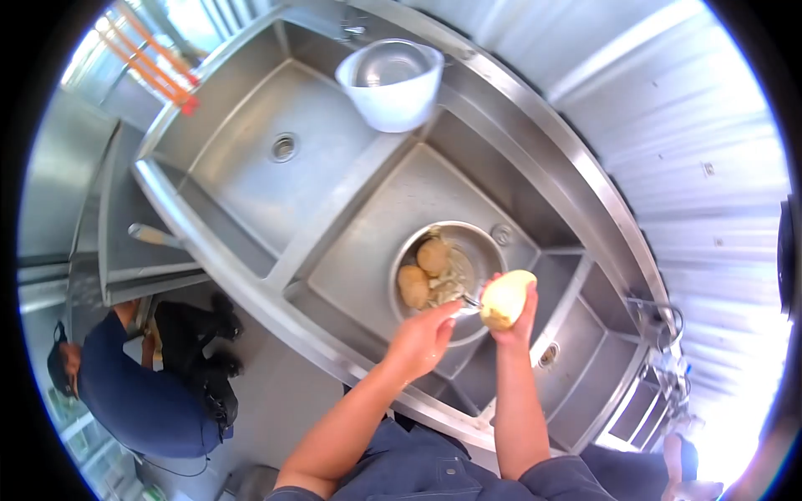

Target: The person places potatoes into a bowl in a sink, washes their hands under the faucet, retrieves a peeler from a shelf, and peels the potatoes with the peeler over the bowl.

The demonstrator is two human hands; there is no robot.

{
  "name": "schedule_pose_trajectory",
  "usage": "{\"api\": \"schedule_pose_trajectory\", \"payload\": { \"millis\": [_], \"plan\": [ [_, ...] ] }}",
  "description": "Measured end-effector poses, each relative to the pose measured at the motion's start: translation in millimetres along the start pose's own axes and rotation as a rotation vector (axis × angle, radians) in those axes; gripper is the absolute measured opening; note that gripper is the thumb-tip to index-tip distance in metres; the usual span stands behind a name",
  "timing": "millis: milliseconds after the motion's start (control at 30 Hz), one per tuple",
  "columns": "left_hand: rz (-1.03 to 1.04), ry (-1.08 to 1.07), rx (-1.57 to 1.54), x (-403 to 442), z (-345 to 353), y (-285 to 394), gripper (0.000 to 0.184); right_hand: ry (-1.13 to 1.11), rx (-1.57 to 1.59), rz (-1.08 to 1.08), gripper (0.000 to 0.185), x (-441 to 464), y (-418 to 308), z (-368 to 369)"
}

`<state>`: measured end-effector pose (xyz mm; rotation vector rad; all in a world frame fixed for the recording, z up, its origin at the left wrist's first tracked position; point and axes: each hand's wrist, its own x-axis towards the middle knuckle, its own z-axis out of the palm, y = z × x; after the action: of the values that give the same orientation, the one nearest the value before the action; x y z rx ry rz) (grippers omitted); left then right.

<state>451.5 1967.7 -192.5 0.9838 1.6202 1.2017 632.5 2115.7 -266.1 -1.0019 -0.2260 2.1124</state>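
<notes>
My right hand (520, 324) is wrapped round a mostly peeled, pale yellow potato (505, 298), holding it over the rim of a round metal bowl. My left hand (423, 341) is closed on a small peeler, its metal end (471, 301) showing at the potato's left side; the handle is hidden in my fingers. Below, the metal bowl (487, 250) stands in the middle sink basin. Two brown unpeeled potatoes, one upper (433, 256) and one lower (413, 286), lie in it beside a heap of pale peelings (451, 280).
A white tub (393, 104) with a metal bowl inside stands at the back, near the divider. The left basin (242, 159) has a drain; a smaller basin (576, 367) lies right. At lower left, a person in dark blue (150, 392) bends down. Another person's arm (673, 459) shows lower right.
</notes>
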Motion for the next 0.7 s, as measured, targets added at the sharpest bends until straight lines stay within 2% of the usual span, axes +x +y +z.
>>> {"api": "schedule_pose_trajectory", "payload": {
  "millis": [67, 133, 200, 233, 300, 433, 500, 533, 600, 633, 700],
  "plan": [
    [-0.042, 0.006, 0.144, 8.9, 4.5, 12.2, 0.040, 0.069, 0.059, 0.041, 0.058, -0.3, -6.0, 9.2],
    [0.032, 0.022, 0.180, 17.3, 7.0, 19.6, 0.040, 0.084, 0.042, 0.028, 0.055, -0.4, -4.1, 10.0],
    [0.107, -0.015, 0.354, 20.1, 6.9, 28.8, 0.039, 0.097, 0.027, 0.025, 0.052, -3.1, 2.0, 19.1],
    [0.111, -0.026, 0.352, 19.1, 9.3, 31.5, 0.039, 0.096, 0.008, 0.015, 0.054, -4.0, 2.5, 22.0],
    [0.083, -0.115, 0.551, 15.5, 13.7, 32.7, 0.038, 0.098, -0.044, -0.037, 0.055, -0.8, 1.9, 24.2],
    [0.142, -0.047, 0.480, -2.6, 21.9, -3.2, 0.040, 0.216, -0.026, -0.114, 0.055, 5.4, -4.6, 12.8],
    [0.090, -0.245, 0.571, -13.1, 24.2, -10.5, 0.041, 0.201, 0.028, -0.134, 0.057, 5.4, -12.9, 16.7],
    [0.096, -0.248, 0.574, -11.7, 26.2, -15.2, 0.041, 0.181, 0.079, -0.154, 0.059, 8.9, -16.9, 19.4],
    [0.121, -0.117, 0.494, -10.1, 24.7, -3.0, 0.042, 0.163, 0.069, -0.131, 0.060, 7.8, -19.8, 11.9],
    [0.120, -0.122, 0.492, -5.1, 25.0, 5.9, 0.042, 0.169, 0.071, -0.119, 0.060, 6.9, -19.8, 10.7],
    [0.208, -0.007, 0.344, 18.1, 22.8, 24.0, 0.042, 0.154, 0.092, -0.073, 0.062, 6.4, -19.5, 16.3]
  ]
}}
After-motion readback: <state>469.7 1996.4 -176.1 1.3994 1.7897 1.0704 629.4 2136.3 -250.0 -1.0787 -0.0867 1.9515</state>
